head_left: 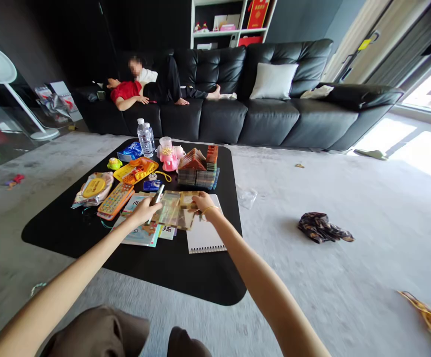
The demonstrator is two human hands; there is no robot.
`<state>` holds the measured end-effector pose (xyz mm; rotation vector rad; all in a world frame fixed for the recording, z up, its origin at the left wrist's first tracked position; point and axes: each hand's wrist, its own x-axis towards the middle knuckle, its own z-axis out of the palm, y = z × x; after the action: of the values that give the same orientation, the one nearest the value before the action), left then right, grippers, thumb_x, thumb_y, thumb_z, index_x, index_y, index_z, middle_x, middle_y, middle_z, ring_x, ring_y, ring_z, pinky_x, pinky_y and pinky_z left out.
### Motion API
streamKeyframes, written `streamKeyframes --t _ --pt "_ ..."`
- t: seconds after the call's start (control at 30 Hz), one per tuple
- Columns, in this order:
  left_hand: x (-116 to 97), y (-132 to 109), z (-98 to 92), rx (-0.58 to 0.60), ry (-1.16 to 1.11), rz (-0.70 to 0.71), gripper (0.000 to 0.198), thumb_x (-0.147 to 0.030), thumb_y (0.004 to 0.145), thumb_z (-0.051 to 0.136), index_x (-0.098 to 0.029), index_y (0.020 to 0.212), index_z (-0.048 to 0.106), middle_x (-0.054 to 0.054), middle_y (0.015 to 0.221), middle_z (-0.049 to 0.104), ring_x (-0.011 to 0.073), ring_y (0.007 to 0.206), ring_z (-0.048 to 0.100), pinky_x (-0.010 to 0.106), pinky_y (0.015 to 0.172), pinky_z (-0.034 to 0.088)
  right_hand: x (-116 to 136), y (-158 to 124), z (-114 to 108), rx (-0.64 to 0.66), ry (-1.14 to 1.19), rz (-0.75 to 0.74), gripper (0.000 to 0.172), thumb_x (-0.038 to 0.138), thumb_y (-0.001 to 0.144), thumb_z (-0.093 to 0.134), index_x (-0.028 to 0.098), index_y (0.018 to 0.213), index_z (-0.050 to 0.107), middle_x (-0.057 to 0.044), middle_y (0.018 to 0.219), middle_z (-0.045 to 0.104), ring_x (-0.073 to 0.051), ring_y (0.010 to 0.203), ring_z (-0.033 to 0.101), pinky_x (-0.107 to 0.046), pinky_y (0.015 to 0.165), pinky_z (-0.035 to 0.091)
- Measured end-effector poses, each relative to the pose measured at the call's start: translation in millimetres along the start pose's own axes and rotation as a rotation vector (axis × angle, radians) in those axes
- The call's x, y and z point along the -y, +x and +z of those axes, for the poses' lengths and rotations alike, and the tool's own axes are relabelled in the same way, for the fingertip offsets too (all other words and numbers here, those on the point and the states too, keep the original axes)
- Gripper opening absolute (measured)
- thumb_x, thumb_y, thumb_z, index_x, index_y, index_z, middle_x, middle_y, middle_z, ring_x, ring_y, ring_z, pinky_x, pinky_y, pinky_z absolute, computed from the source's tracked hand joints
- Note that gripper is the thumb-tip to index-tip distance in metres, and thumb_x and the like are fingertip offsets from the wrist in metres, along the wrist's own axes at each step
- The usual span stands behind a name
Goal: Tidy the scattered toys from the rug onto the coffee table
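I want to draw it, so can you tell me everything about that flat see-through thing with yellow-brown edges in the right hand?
The flat, clear, plastic-looking panel with yellow-brown edges looks rectangular, split by a yellow-brown strip. The right hand grips its right end; whether the left hand touches it is unclear. It overlaps the white spiral notebook and pale paper booklets; resting or raised, I can't tell.

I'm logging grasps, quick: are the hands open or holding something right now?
Left hand: closed around a slim, pale-edged piece.
Right hand: closed on a see-through panel.
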<state>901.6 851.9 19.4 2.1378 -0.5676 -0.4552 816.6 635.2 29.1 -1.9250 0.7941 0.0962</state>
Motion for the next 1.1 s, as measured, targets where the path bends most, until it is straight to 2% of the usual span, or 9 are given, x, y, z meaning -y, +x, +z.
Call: streamKeyframes --t 0.1,0.2,0.3,0.43,0.57,0.73,0.83,0.93,1.1 --pt "-29 10 26.9 0.122 -0.013 0.012 0.020 -0.039 0.079 0.052 -0.021 0.070 0.054 -0.003 0.058 0.051 0.0154 0.058 0.050 0.026 0.057 0.035 -25 2 -40 -0.047 -0.081 0.038 0.029 0.017 0.091 0.045 0.014 0.117 0.056 -0.008 0.090 0.070 -0.018 0.066 0.071 -0.022 0.046 0.047" --pt "-49 18 56.8 0.196 0.125 -0.030 0.021 -0.040 0.079 0.056 -0.020 0.073 0.057 0.001 0.066 0.060 0.0182 0.064 0.057 0.027 0.060 0.038 -51 2 -65 -0.153 -0.188 0.022 0.032 0.015 0.084 0.055 0.013 0.114 0.063 -0.010 0.091 0.070 -0.024 0.087 0.070 -0.029 0.067 0.055" --pt "-57 20 84.1 0.170 0.267 -0.029 0.026 -0.041 0.082 0.058 -0.016 0.089 0.062 0.011 0.091 0.071 0.0249 0.087 0.066 0.030 0.071 0.045 -70 2 -71 -0.264 -0.277 -0.021 0.039 0.017 0.078 0.063 0.012 0.116 0.067 -0.014 0.106 0.067 -0.028 0.109 0.062 -0.035 0.092 0.051" --pt "-56 19 106.1 0.034 0.419 -0.024 0.045 -0.039 0.088 0.055 -0.011 0.123 0.054 0.020 0.111 0.069 0.0299 0.100 0.067 0.034 0.078 0.049 -86 5 -66 -0.285 -0.419 -0.096 0.050 0.029 0.081 0.067 0.017 0.129 0.064 -0.010 0.101 0.064 -0.024 0.098 0.063 -0.037 0.094 0.049" --pt "-46 20 111.1 0.013 0.435 0.019 0.045 -0.037 0.091 0.054 -0.008 0.125 0.053 0.021 0.110 0.068 0.0307 0.106 0.065 0.035 0.084 0.050 -96 -1 -63 -0.261 -0.449 -0.165 0.061 0.039 0.083 0.067 0.020 0.139 0.053 -0.010 0.106 0.058 -0.023 0.099 0.061 -0.038 0.093 0.050" --pt "-32 23 109.2 -0.030 0.305 0.066 0.031 -0.032 0.089 0.061 -0.013 0.113 0.058 0.018 0.113 0.067 0.0294 0.110 0.063 0.035 0.091 0.048 -88 -9 -74 -0.064 -0.586 -0.163 0.093 0.045 0.070 0.082 0.016 0.147 0.039 -0.016 0.125 0.051 -0.027 0.106 0.061 -0.038 0.094 0.050" --pt "-28 23 108.8 -0.075 0.269 0.092 0.030 -0.035 0.087 0.066 -0.014 0.107 0.060 0.017 0.109 0.068 0.0307 0.107 0.063 0.037 0.091 0.048 -70 -8 -79 0.019 -0.743 -0.190 0.082 0.044 0.072 0.081 0.015 0.139 0.045 -0.018 0.123 0.056 -0.030 0.105 0.063 -0.038 0.090 0.051" --pt "-28 21 109.3 -0.062 0.287 0.072 0.031 -0.035 0.087 0.065 -0.012 0.106 0.061 0.019 0.105 0.068 0.0321 0.105 0.063 0.038 0.087 0.048 -49 -5 -78 0.089 -0.918 -0.159 0.070 0.051 0.074 0.078 0.013 0.127 0.053 -0.018 0.105 0.066 -0.034 0.096 0.067 -0.039 0.079 0.051" --pt "-26 20 107.7 -0.052 0.253 0.027 0.033 -0.038 0.086 0.067 -0.014 0.107 0.062 0.017 0.106 0.069 0.0308 0.104 0.065 0.036 0.084 0.048 -27 1 -73 0.137 -1.076 -0.109 0.069 0.056 0.064 0.084 0.012 0.113 0.061 -0.016 0.085 0.069 -0.038 0.086 0.069 -0.038 0.069 0.050"
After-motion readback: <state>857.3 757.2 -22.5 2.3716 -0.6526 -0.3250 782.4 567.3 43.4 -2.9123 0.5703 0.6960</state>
